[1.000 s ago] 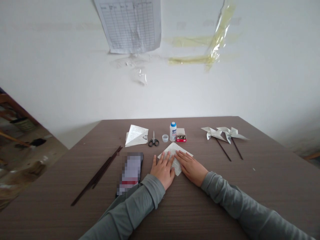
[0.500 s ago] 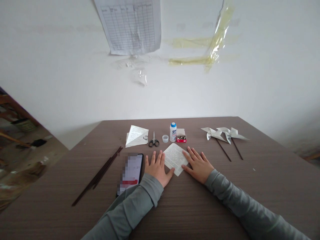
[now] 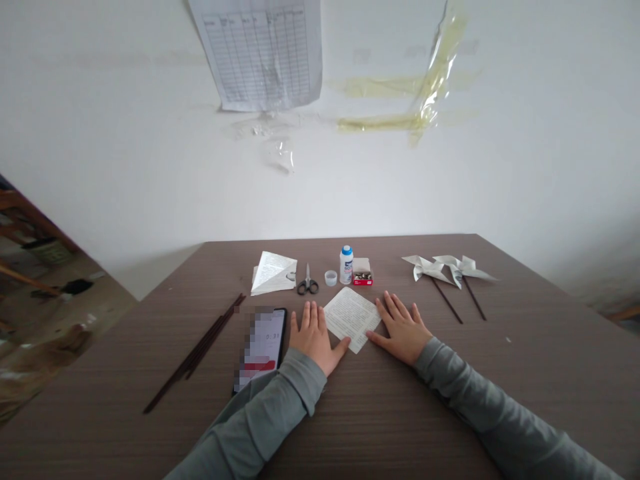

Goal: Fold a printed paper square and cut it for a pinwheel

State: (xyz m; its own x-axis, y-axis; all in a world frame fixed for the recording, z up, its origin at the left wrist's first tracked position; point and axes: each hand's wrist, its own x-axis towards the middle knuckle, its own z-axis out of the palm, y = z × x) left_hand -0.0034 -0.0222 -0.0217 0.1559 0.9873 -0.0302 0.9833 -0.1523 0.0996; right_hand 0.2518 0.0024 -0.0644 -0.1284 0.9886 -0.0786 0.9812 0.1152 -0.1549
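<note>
A square sheet of printed paper (image 3: 352, 317) lies on the table with one corner turned toward me. On its left side my left hand (image 3: 314, 339) rests flat, fingers stretched forward, the thumb at the paper's near edge. My right hand (image 3: 403, 329) lies flat to the right, fingers spread, its thumb by the paper's right edge. Neither hand grips anything. Just beyond the paper stand a white glue bottle (image 3: 346, 267) with a blue cap and a small red box of pins (image 3: 363, 277). A clear round cup (image 3: 331, 277) and scissors (image 3: 308, 283) sit to their left.
A phone (image 3: 260, 347) lies beside my left forearm, partly covered by the sleeve. Farther left are several dark sticks (image 3: 205, 343). Folded printed papers (image 3: 273, 273) lie at the back left. Two paper pinwheels (image 3: 427, 268) on sticks lie at the back right. A wall borders the table's far edge.
My right hand has slid slightly to the right, uncovering more of the paper's right corner. My left hand has barely shifted, and the other objects stay in place.
</note>
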